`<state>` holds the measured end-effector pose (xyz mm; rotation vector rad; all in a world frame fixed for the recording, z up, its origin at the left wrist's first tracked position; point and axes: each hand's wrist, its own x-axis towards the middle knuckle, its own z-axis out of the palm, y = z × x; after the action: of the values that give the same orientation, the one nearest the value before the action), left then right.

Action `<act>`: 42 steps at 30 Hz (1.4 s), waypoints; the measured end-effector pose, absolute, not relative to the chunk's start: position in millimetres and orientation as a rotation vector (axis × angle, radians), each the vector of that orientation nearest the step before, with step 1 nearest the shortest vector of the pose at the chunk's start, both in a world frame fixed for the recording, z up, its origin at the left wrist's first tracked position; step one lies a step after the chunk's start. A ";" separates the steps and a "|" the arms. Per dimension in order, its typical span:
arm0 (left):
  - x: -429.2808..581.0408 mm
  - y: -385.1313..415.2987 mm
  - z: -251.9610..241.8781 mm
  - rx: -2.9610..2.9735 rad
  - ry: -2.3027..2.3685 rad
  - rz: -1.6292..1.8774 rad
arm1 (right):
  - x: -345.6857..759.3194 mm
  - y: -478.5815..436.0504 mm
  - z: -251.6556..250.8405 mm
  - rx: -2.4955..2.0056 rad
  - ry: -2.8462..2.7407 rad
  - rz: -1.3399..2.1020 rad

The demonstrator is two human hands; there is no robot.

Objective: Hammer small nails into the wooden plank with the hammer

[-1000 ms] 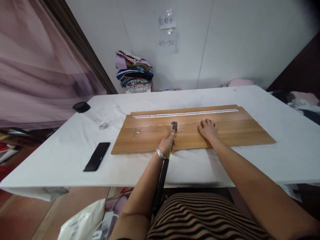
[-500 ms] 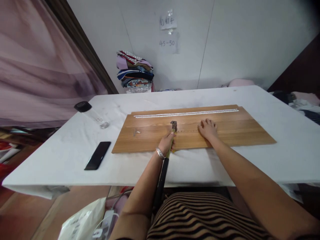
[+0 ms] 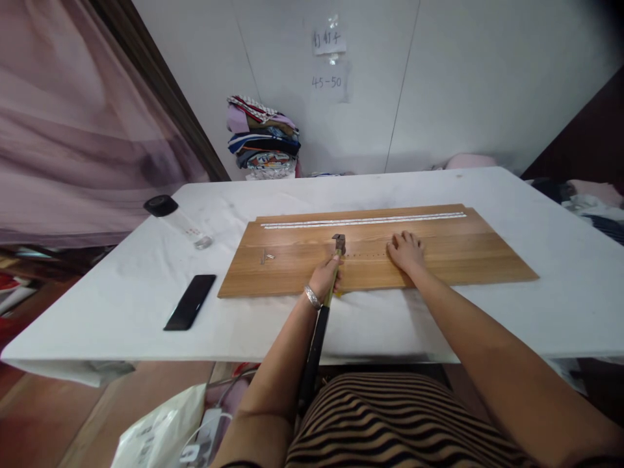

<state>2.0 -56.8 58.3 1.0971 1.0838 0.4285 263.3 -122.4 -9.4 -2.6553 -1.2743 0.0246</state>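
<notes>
My left hand (image 3: 324,278), with a silver bracelet at the wrist, is closed round the shaft of a hammer (image 3: 338,244) close to its metal head. The long black grip trails back toward my body. The head is over the middle of a wooden board (image 3: 292,273), at the left end of a row of small nails (image 3: 366,255); whether it touches one I cannot tell. My right hand (image 3: 407,252) lies on the board at the right end of that row, fingers spread. A few loose nails (image 3: 267,257) lie on the board's left part.
Two white strips (image 3: 361,221) run along the board's far side. A black phone (image 3: 190,303) and a clear bottle with a black lid (image 3: 180,222) lie on the white-covered table (image 3: 121,305), left of the board. Folded clothes (image 3: 264,138) are stacked by the wall.
Almost nothing differs. The camera view has shifted very slightly, while both hands and the hammer keep their places over the board.
</notes>
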 end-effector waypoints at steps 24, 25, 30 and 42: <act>4.1 -58.9 57.0 1.099 1.094 0.415 | 264.5 -120.8 -9.6 -2.668 -1.273 0.036; 4.1 -58.9 56.4 1.094 1.092 0.412 | 264.7 -120.8 -10.1 -2.668 -1.271 0.033; 3.9 -59.0 55.5 1.084 1.065 0.411 | 265.6 -120.9 -12.1 -2.662 -1.282 0.015; 4.3 -59.7 58.0 1.088 1.076 0.423 | 264.6 -121.2 -10.6 -2.655 -1.279 0.021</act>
<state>4.3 -59.7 58.0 1.0882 1.0755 0.4228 264.6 -121.2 -10.6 -2.6548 -1.2793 0.0214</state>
